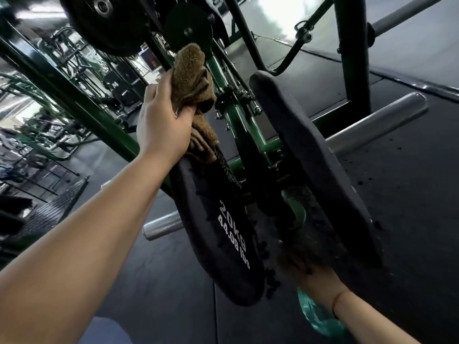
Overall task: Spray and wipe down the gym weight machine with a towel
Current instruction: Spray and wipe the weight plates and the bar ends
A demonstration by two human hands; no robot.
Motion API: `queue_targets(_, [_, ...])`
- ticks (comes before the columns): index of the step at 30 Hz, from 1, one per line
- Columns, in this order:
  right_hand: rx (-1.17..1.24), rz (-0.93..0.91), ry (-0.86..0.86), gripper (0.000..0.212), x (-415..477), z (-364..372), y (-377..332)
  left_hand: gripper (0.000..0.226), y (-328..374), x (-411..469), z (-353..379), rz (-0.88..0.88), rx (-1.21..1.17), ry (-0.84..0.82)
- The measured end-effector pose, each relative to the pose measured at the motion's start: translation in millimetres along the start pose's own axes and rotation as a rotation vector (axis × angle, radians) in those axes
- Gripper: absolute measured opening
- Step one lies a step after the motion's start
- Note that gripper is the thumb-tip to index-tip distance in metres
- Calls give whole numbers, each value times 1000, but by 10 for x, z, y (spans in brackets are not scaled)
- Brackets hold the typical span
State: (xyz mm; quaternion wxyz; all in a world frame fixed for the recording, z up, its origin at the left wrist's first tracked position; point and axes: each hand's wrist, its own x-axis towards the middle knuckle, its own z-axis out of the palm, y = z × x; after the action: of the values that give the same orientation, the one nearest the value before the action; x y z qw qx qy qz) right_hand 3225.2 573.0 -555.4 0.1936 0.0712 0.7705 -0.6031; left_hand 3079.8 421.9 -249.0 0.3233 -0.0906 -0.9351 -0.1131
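Left hand (161,120) holds bunched brown terry towel (193,78) at top edge of black rubber 20 kg plate (223,244); second black rubber plate (310,157) right of it, green steel frame (238,117) between them. Right hand (315,279) grips teal plastic bottle (318,319) below.

Floor: black rubber mats (409,194), speckled, laid in large tiles with thin seams between them.
Far floor: a smoother grey stretch (273,38) at the top of the view, with a bright white glare (280,6) on it.
Left side: other green-framed gym machines (74,60) reaching back into the room, blurred.
Light: a pale bright patch (22,112) at the left edge; window or mirror, cannot tell.
Lower left: a black ribbed footplate (54,209), tilted, low down.
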Motion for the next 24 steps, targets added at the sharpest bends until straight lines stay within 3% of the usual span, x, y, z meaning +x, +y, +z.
queue_targets(3, [-220, -26, -39, 142, -47, 13, 212, 62, -39, -11, 4, 8, -32, 9])
queue_targets(4, [-249, -33, -47, 139, -71, 7, 276, 62, -51, -14, 3, 12, -38, 13])
queue_targets(7, [-283, -76, -27, 87, -212, -41, 320, 62, -65, -2, 10, 30, -54, 15])
queue_targets(12, [-491, -27, -130, 109, -328, -110, 292, 62, -71, 10, 14, 40, -107, 19])
queue_targets(14, [-564, -5, -124, 107, -412, -108, 180, 63, -83, 14, -14, 46, -122, 14])
queue_targets(17, [-657, 49, -129, 87, -499, -118, -13, 64, -80, 2, -30, 53, -131, -21])
queue_targets(20, [-910, 126, -197, 61, -524, -195, -339, 63, -96, 3, -75, 81, -175, -46])
queue_targets(24, [-825, -57, 65, 28, -515, -331, -979, 63, -114, 39, -131, 126, -194, -116])
